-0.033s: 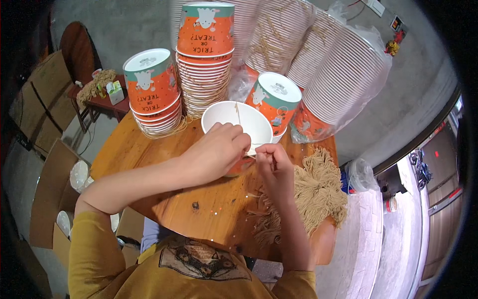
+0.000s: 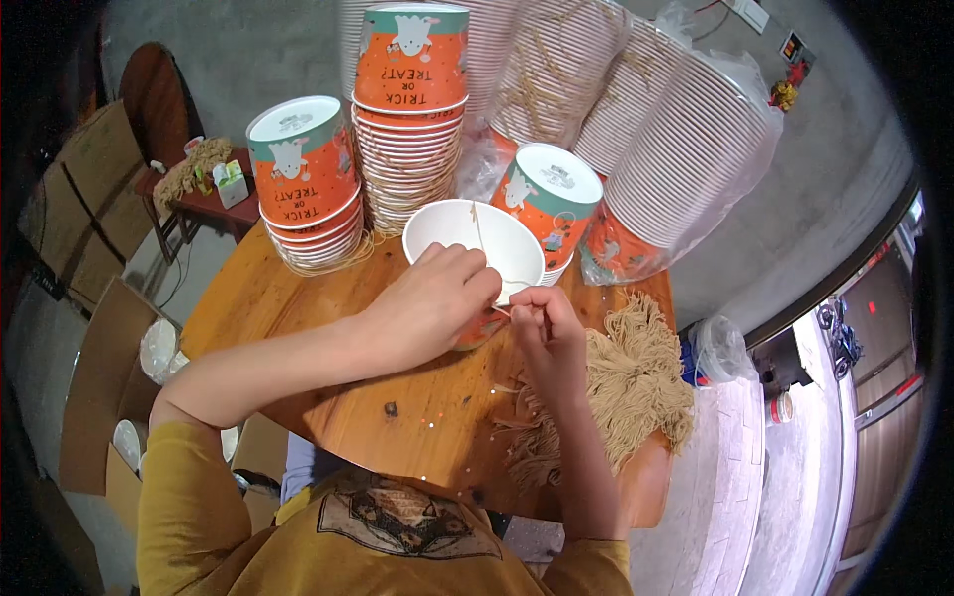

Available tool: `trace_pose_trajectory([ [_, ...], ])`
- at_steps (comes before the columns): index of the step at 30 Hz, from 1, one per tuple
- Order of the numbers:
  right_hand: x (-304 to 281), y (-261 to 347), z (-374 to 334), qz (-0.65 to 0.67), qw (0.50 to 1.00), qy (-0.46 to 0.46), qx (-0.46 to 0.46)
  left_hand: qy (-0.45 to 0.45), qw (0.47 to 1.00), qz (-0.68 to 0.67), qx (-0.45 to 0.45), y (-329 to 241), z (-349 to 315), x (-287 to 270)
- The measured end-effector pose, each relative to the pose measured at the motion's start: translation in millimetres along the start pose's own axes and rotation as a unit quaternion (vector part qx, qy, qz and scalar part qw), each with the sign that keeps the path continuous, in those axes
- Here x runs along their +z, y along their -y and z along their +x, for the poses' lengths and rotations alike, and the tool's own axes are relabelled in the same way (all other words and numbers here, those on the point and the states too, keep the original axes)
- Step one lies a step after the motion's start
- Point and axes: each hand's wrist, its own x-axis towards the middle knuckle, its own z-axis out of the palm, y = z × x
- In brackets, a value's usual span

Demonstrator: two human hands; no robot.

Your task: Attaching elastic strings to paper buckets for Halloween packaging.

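Note:
A paper bucket (image 2: 437, 226), white inside and orange outside, sits tilted on the table with its mouth toward me. A thin tan string (image 2: 480, 234) runs from its far rim down across the mouth to the near rim. My left hand (image 2: 444, 298) is closed at the near rim, fingers curled over it; the fingertips are partly hidden. Just to the right, my right hand (image 2: 549, 326) pinches the string's end between thumb and forefinger. Beside my right forearm lies a heap of tan strings (image 2: 636, 382).
Upside-down orange buckets stand in a short stack (image 2: 303, 184), a tall stack (image 2: 410, 70) and one behind mine (image 2: 552, 194). Plastic-wrapped bucket stacks (image 2: 686, 149) lean at the back of the wooden table (image 2: 368, 417). An open cardboard box (image 2: 94, 397) is at left.

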Motion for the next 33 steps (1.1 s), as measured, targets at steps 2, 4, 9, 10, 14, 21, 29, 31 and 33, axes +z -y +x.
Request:
trace_pose_trajectory([
  [2, 1.7, 3.3, -2.8, 0.012, 1.0, 0.0, -0.009, -0.013, 1.0, 0.005, -0.002, -1.4, -1.6, 0.9],
  [4, 5.5, 12.4, -5.2, 0.068, 0.997, 0.016, 0.027, -0.027, 1.0, 0.011, -0.004, -1.4, -2.1, 1.8],
  [9, 6.2, 12.4, -6.4, -0.012, 1.0, 0.018, -0.011, 0.007, 0.968, -0.208, -0.139, 0.3, -1.6, 1.8],
  [10, 6.6, 13.6, -6.9, -0.014, 1.0, 0.017, -0.008, 0.007, 0.968, -0.208, -0.139, -0.1, -1.2, 0.2],
  [14, 7.6, 19.9, -8.7, -0.003, 0.999, 0.023, 0.025, 0.044, 0.947, -0.259, -0.184, -0.1, -0.9, -1.8],
  [21, 15.5, 12.9, -10.9, 0.056, 0.995, -0.011, 0.082, 0.062, 0.94, -0.277, -0.187, 2.8, 0.5, 4.5],
  [29, 15.9, 14.7, -8.4, 0.123, 0.98, -0.012, 0.155, 0.043, 0.97, -0.206, -0.12, 14.0, -4.6, 15.7],
  [31, 16.5, 14.3, -8.4, 0.152, 0.977, -0.014, 0.149, 0.021, 0.982, -0.169, -0.082, 15.5, -5.8, 16.7],
  [33, 15.7, 18.5, -8.3, 0.165, 0.972, -0.018, 0.167, 0.055, 0.986, -0.141, -0.073, 15.3, -4.1, 13.0],
])
